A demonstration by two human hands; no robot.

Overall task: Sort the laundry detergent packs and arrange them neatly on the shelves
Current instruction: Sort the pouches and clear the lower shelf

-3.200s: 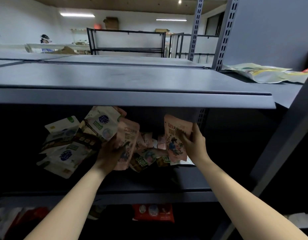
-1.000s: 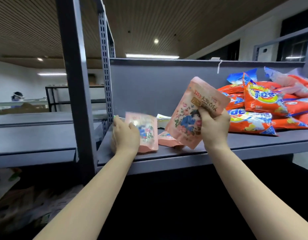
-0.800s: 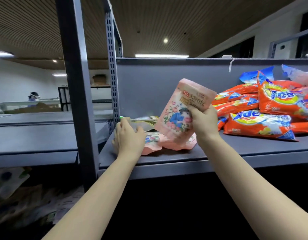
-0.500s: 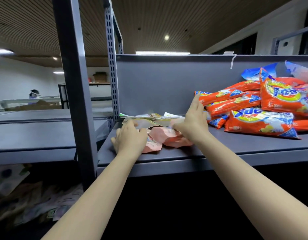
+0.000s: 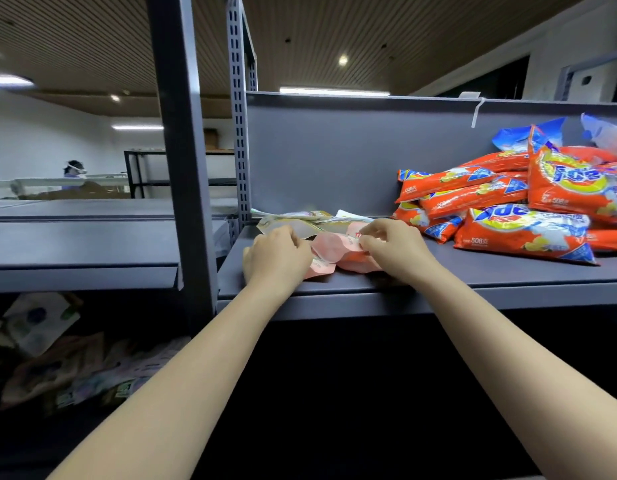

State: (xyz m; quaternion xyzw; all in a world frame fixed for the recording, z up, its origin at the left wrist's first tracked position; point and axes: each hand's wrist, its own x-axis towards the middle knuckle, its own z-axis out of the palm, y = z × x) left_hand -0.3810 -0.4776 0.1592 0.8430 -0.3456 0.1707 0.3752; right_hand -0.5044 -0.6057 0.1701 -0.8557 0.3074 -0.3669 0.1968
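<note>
Pink detergent pouches (image 5: 334,249) lie flat in a small heap at the left end of the grey shelf (image 5: 438,271). My left hand (image 5: 277,256) has its fingers curled over the heap's left side, on a pouch. My right hand (image 5: 391,249) pinches the top edge of a pink pouch on the right side of the heap. Behind the pink ones lie pale green and white pouches (image 5: 293,220) against the back panel. A pile of orange detergent bags (image 5: 521,202) fills the right part of the same shelf.
A grey upright post (image 5: 182,150) stands just left of the heap. Left of it runs a lower grey shelf (image 5: 75,244). Several mixed pouches (image 5: 50,362) lie in the dark shelf below left. A person sits far back at the left.
My right hand laid its pink pouch down onto the heap and now pinches its edge. My left hand set its pouch flat and stays on it. Earlier both pouches came up from the lower shelf.
</note>
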